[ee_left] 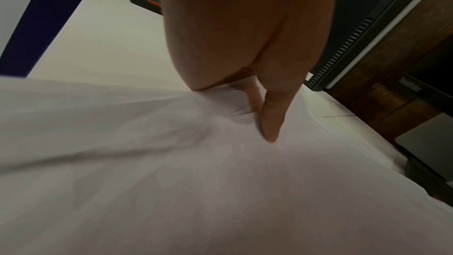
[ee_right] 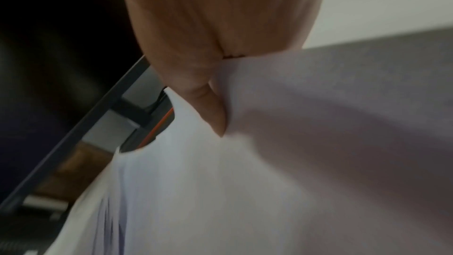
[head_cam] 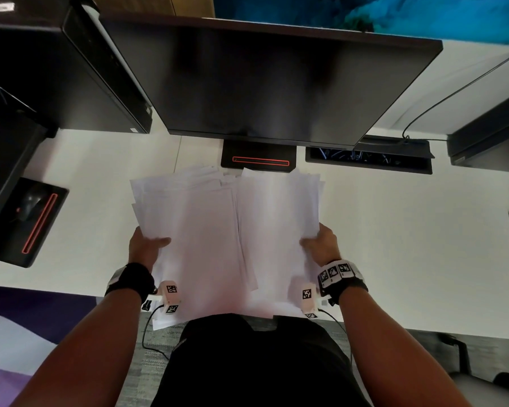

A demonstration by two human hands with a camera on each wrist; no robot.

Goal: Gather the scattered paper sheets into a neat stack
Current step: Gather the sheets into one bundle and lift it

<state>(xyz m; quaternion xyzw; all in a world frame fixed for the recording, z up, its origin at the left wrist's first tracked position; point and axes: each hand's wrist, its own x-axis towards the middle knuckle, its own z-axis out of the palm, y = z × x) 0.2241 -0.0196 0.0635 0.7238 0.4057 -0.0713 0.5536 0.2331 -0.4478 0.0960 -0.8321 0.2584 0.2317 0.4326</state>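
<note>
Two loose piles of white paper sheets lie side by side on the white desk in front of me. My left hand [head_cam: 149,245] grips the left pile [head_cam: 188,230] at its left edge, thumb on top, fingers hidden beneath. My right hand [head_cam: 321,243] grips the right pile [head_cam: 279,212] at its right edge the same way. The far edges of both piles are fanned and uneven. In the left wrist view the thumb [ee_left: 269,119] presses onto the paper [ee_left: 171,181]. In the right wrist view the thumb [ee_right: 215,115] lies on the bowed sheets [ee_right: 269,162].
A large dark monitor [head_cam: 262,80] stands just beyond the papers, its base [head_cam: 259,158] touching their far edge. A computer tower [head_cam: 71,77] is at the back left, a mouse [head_cam: 31,205] on a second base at left, a cable tray [head_cam: 368,160] at right.
</note>
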